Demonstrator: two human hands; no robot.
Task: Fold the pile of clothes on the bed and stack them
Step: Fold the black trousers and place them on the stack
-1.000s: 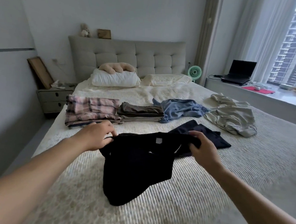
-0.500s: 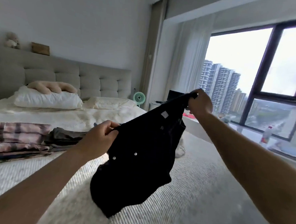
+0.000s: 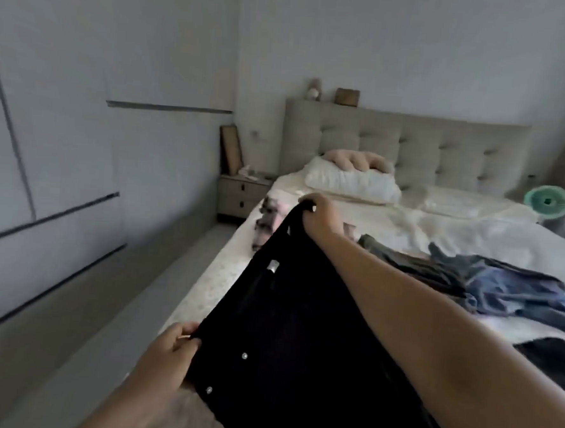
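Left hand [image 3: 170, 346] and right hand [image 3: 319, 212] grip black garment [image 3: 293, 340]; bed [image 3: 389, 227] beneath.

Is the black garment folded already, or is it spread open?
Spread open: both hands, left hand and right hand, hold the black garment stretched.

Bare bed [image 3: 307, 215] surface at centre frame, between the pillow [image 3: 352, 183] above and the clothes at right. Blocked at right by the blue garment [image 3: 521, 291] and another dark garment [image 3: 559, 363]. Lower centre filled by the held-up black garment [image 3: 299, 347]. Open floor strip at left, ending at the nightstand [image 3: 239, 194].
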